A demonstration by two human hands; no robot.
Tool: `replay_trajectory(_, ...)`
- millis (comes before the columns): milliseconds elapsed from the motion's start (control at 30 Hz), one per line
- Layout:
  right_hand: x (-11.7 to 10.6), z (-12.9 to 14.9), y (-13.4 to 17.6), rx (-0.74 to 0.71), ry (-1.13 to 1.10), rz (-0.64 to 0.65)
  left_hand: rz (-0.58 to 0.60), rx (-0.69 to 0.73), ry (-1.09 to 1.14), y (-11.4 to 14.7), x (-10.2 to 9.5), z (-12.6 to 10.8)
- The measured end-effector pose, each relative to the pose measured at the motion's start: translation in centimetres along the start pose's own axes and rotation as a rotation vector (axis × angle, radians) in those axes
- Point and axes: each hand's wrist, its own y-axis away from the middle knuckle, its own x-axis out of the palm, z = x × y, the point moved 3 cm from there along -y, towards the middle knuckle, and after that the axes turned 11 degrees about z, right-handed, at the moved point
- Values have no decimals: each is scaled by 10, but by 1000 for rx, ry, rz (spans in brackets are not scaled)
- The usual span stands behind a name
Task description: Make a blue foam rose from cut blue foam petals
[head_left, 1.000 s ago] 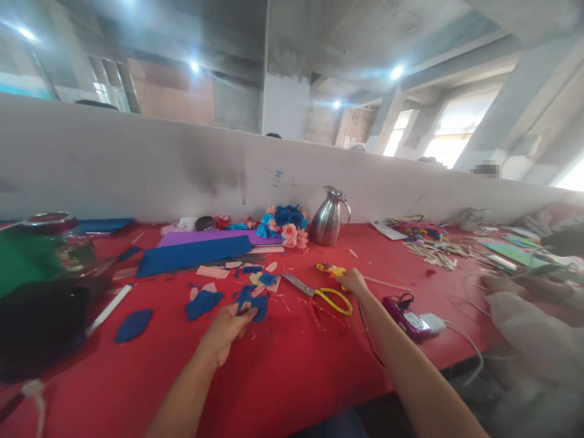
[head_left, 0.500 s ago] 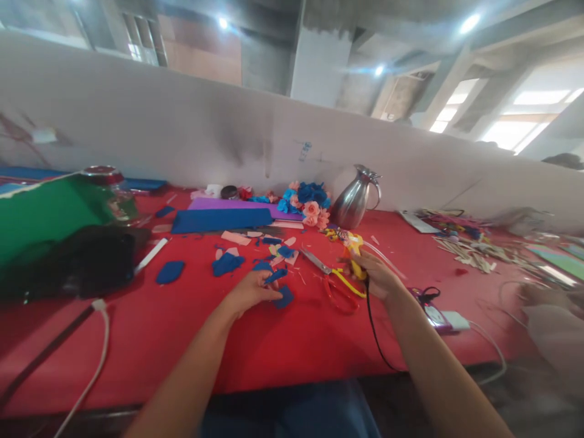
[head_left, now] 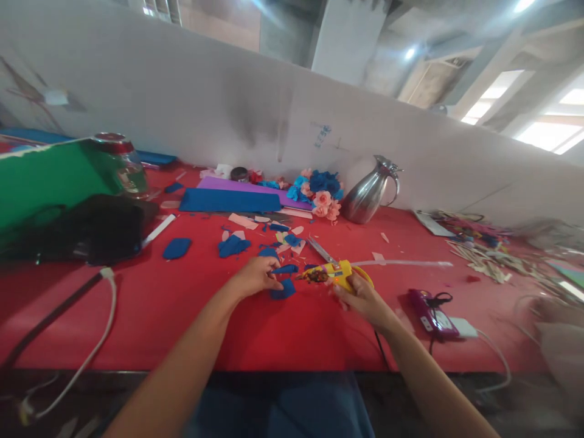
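Observation:
My right hand is wrapped round a yellow hot glue gun. Its nozzle points left, and a clear glue stick juts out of its back. Between the fingertips of my left hand is a small rolled piece of blue paper, close to the nozzle. I cannot tell whether nozzle and paper touch. A flat blue paper piece shows just beneath it. The scissors lie on the table, partly covered by the glue gun. Blue and pink paper scraps are spread beyond my left hand.
A steel jug stands by the wall beside blue and pink paper flowers. Folded blue paper lies to their left. A purple power strip with cables is at right. A glass jar and black bag are at left.
The glue gun has swung down from pointing away to pointing left, toward the blue paper in my left hand. It now covers part of the scissors. The head view has shifted slightly.

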Motion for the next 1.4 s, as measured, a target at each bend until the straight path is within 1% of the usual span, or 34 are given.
replay_trajectory(100,8,-2,2,-9,80,-4,-1,12,-27,-3,0,5)
replay_trajectory(167,13,-1,2,-10,162,-31,-3,24,-34,-4,0,8)
replay_trajectory(267,18,2,0,38,300,-86,-11,38,-24,-6,1,11)
replay_trajectory(333,20,2,-2,79,351,-103,-19,51,-17,-6,1,10)
replay_trajectory(533,23,-2,-4,87,374,-120,-40,77,-17,-3,2,6)
replay_trajectory(700,23,4,0,112,411,-142,-35,55,76,-7,3,14)
replay_trajectory(833,22,7,5,114,469,-139,-56,45,90,-9,3,18)
replay_trajectory(933,21,5,9,132,490,-121,-68,28,73,-8,3,16)
replay_trajectory(1100,18,2,14,144,462,-112,-58,20,55,-5,3,9)
replay_trajectory(1200,12,2,16,120,416,-114,-55,15,49,-3,3,6)
replay_trajectory(1267,2,1,14,108,344,-108,-50,12,46,-3,4,4)
replay_trajectory(1333,-17,0,8,118,250,-133,-50,14,68,-2,4,2)
replay_trajectory(1400,-44,-4,-1,151,189,-213,-61,28,142,0,5,-1)
